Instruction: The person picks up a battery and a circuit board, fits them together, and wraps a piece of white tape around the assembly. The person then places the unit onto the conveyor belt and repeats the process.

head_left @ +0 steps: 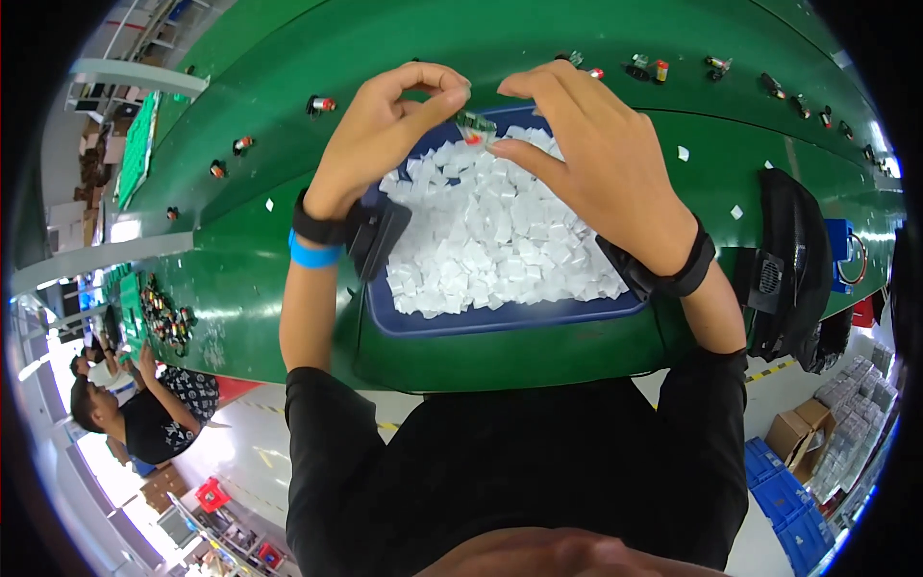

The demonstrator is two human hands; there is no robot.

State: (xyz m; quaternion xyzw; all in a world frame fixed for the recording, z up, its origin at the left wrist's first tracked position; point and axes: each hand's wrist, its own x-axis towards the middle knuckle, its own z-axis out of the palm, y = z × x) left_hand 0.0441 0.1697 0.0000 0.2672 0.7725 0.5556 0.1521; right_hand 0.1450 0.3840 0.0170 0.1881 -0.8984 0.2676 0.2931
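Observation:
Over the far part of a blue tray (pixel 500 325) heaped with small white square pieces (pixel 500 231), my two hands come close together. My left hand (pixel 399 125) is closed in a pinch, thumb against index finger. At its fingertips is a small green circuit board (pixel 476 123) with a red part on its underside; the exact grip is partly hidden. My right hand (pixel 596 144) has thumb and index finger apart, the thumb tip close beside the board. Whether that thumb touches it I cannot tell.
Similar small assemblies (pixel 661 71) lie in a spaced row along the far side of the green table (pixel 269 308). A pile of them (pixel 165 315) is at left, near a seated person (pixel 154 413). A black bag (pixel 798 260) and a blue device (pixel 844 255) stand at right.

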